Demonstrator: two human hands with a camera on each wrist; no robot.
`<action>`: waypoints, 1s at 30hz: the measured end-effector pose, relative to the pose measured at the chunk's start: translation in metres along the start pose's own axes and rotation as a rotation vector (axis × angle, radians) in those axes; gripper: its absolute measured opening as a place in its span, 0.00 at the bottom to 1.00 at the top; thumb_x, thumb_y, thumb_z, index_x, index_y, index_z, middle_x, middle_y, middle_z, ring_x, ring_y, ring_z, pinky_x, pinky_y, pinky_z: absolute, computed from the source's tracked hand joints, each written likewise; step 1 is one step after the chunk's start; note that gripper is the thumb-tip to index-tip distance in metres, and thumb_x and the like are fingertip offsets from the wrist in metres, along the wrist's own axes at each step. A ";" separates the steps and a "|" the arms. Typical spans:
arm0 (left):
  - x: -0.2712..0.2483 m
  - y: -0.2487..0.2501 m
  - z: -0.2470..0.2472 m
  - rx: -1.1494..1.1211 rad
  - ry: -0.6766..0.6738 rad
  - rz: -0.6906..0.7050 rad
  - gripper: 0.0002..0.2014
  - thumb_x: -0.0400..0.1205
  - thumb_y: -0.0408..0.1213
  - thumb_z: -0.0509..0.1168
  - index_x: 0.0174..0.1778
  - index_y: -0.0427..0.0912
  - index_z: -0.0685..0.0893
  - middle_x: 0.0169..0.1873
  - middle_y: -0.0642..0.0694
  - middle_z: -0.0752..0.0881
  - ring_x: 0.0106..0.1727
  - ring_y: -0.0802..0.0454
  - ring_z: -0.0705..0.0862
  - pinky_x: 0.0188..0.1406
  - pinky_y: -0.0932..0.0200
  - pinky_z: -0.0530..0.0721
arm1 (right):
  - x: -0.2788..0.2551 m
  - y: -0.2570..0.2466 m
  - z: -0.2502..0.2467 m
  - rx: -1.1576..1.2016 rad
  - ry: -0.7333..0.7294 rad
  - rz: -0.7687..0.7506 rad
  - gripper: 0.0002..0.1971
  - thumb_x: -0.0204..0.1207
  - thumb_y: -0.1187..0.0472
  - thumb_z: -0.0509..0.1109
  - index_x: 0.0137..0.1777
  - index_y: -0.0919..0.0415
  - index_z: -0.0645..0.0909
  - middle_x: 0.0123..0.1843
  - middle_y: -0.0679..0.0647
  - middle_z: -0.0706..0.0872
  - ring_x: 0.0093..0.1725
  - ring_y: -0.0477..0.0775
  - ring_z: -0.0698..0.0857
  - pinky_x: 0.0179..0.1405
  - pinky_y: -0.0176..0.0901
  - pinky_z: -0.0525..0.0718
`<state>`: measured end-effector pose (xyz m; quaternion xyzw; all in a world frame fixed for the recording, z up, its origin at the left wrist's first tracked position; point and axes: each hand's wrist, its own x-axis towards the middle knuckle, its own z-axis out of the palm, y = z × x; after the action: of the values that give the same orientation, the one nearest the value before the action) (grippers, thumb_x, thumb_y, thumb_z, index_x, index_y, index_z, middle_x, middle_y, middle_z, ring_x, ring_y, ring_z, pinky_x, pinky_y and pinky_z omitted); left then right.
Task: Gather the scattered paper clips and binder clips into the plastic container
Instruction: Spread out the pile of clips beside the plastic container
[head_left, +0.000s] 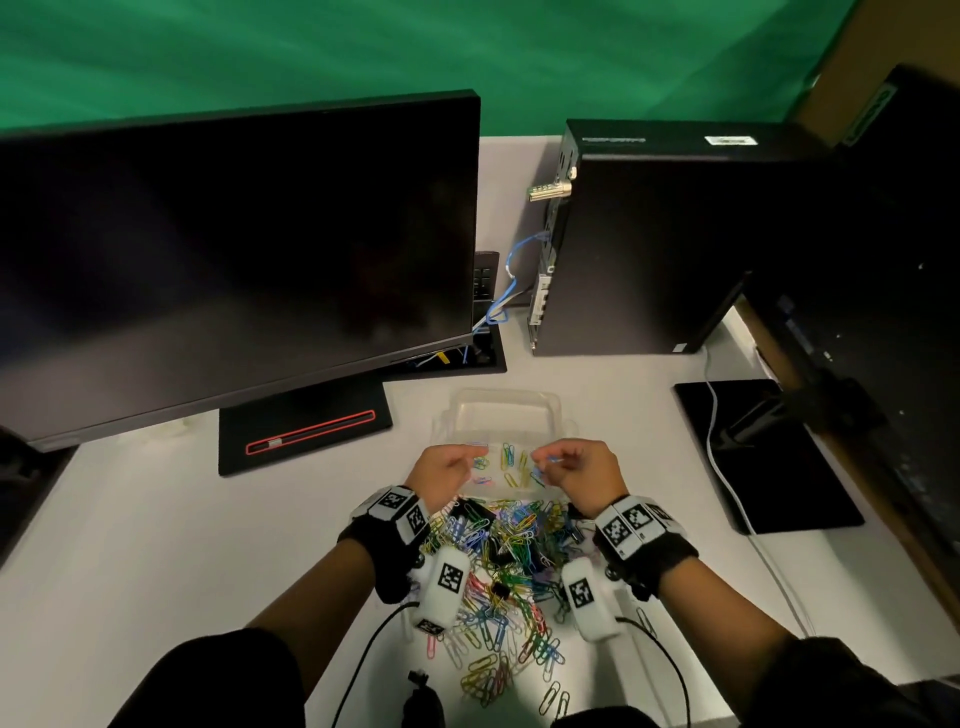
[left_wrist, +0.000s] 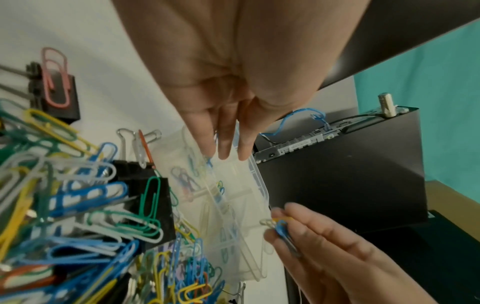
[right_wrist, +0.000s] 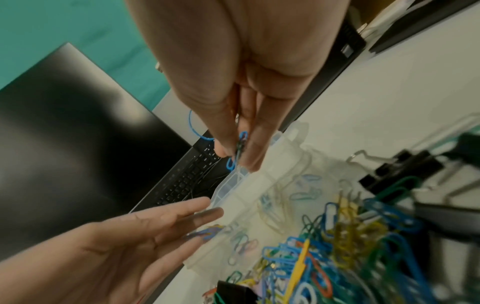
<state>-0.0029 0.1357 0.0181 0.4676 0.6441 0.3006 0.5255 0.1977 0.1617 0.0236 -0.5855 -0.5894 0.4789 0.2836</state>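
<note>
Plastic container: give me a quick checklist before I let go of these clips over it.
1. Plastic container open and upright: ok.
2. Right hand over the container, grip on a few paper clips: ok.
3. Left hand over the container: ok; its grip on clips: cannot tell.
4. Room left inside the container: ok.
5. Pile of clips on the desk gathered: not ok.

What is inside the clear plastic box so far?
A few loose coloured paper clips lie in the plastic container. The left hand and right hand cover its sides, hiding anything beneath them.
</note>
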 end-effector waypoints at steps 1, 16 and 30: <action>-0.001 0.000 -0.001 -0.007 -0.003 0.005 0.16 0.83 0.21 0.54 0.65 0.28 0.79 0.67 0.27 0.78 0.68 0.30 0.76 0.60 0.56 0.77 | 0.005 -0.003 0.004 -0.020 -0.013 -0.016 0.12 0.72 0.73 0.69 0.40 0.54 0.87 0.38 0.57 0.89 0.36 0.52 0.86 0.46 0.45 0.85; -0.071 -0.031 -0.025 0.576 -0.365 0.163 0.21 0.74 0.38 0.73 0.63 0.46 0.80 0.49 0.53 0.79 0.38 0.68 0.76 0.39 0.78 0.73 | -0.014 -0.008 0.000 -0.252 -0.129 -0.152 0.16 0.71 0.74 0.68 0.43 0.49 0.84 0.42 0.46 0.86 0.36 0.37 0.80 0.32 0.17 0.75; -0.101 -0.067 -0.011 0.844 -0.518 0.251 0.46 0.70 0.40 0.76 0.81 0.49 0.57 0.72 0.45 0.64 0.71 0.51 0.66 0.65 0.74 0.59 | -0.119 0.048 -0.003 -0.646 -0.677 -0.112 0.54 0.53 0.49 0.83 0.76 0.35 0.54 0.63 0.38 0.62 0.59 0.42 0.71 0.62 0.27 0.72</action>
<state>-0.0316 0.0181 0.0018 0.7721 0.4967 -0.0509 0.3932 0.2385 0.0412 0.0082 -0.4218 -0.7984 0.4189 -0.0958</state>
